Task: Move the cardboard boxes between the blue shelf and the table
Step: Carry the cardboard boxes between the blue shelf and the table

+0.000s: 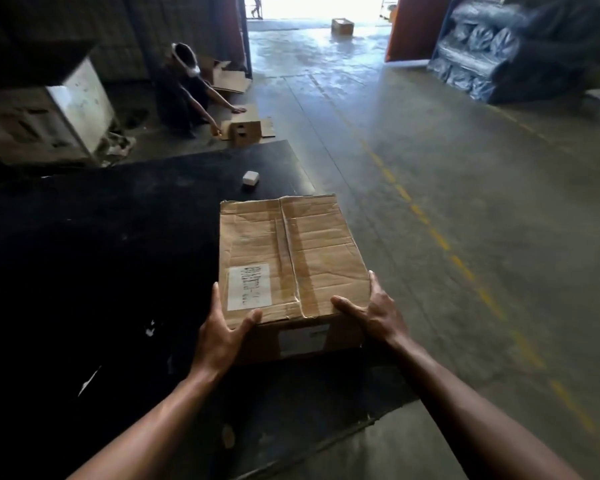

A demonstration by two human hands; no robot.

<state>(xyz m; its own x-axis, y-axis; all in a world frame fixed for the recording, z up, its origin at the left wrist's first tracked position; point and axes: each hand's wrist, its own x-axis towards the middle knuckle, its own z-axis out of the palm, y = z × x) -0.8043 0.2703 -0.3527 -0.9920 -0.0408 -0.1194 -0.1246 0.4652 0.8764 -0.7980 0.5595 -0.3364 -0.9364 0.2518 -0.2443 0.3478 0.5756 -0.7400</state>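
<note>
both hands are grabbing the box (pixel 291 251) at its near corners. the left hand (pixel 222 336) is clamping the near left corner, with the thumb lying on top and the fingers running up the left side. the right hand (pixel 378 313) is doing the same on the near right corner, thumb on the top edge and fingers wrapping the right side. so both are grasping the box, nothing loose.

the box is sitting over the right edge of the black table (pixel 118 237), stretching away from the fingertips. can't tell if it's actually resting on the table or being held just off it. a white label (pixel 248 287) is showing on top just past the left thumb, and a taped seam is running down the middle between the two thumbs.

well beyond the fingers, a small white block (pixel 250 177) is lying on the table. further out, another person (pixel 184 95) is crouching and reaching over a floor box (pixel 245 128). far off to the right of the right hand, the blue shelf (pixel 437 53) is holding dark wrapped bundles (pixel 482 39).
</note>
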